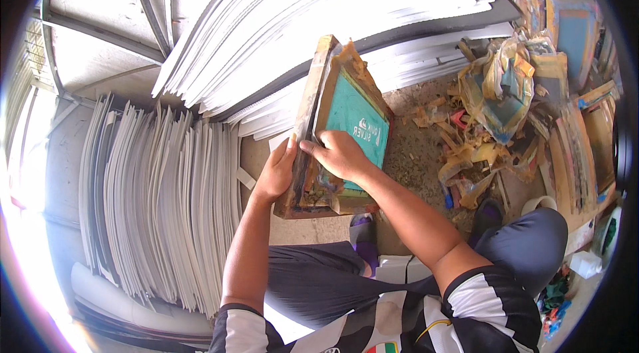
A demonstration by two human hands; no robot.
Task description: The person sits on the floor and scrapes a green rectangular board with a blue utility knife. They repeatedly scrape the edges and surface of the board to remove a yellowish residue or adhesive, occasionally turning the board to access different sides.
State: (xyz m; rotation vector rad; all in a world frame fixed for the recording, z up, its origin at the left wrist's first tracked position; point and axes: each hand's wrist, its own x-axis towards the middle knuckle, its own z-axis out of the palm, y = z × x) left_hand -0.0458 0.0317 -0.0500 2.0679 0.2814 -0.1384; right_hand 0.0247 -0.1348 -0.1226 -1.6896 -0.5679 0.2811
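Observation:
A wooden screen printing frame with teal mesh and a pale print stands tilted in front of me. Brown tape, loose and crumpled, runs along its far edge and down its inner left side. My left hand is closed on the frame's outer left side, fingers pointing up along the wood. Across the near part of the mesh reaches my right hand, its fingers curled at the inner left edge; the exact fingertip contact is partly hidden.
Large stacks of white sheets lie ahead, with more upright sheets on the left. Crumpled tape scraps litter the floor at right, beside several other frames. My feet are just below the held frame.

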